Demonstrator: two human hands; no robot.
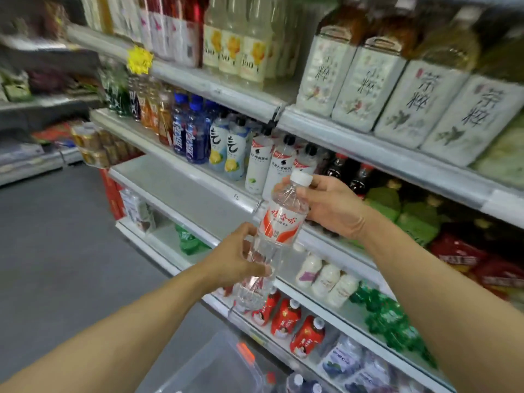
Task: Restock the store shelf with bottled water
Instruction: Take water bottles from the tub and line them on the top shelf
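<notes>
- Clear plastic water bottle with white cap and red-and-white label [279, 222] — held tilted in front of the white metal store shelf [181, 180], cap uppermost, between both hands.
- Left hand [238, 258] — fingers and thumb curled round the bottle's lower half.
- Right hand [330, 207] — gripping the neck just under the cap.
- Bare stretch of shelf behind, beside white-labelled drink bottles with black caps [259, 163].
- Clear plastic bin [215, 367] below, near the floor.

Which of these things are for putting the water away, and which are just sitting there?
For the job:
water bottle
left hand, right hand
bare shelf stretch

Just sitting there:
blue bottles
red bottles
clear bin
</notes>
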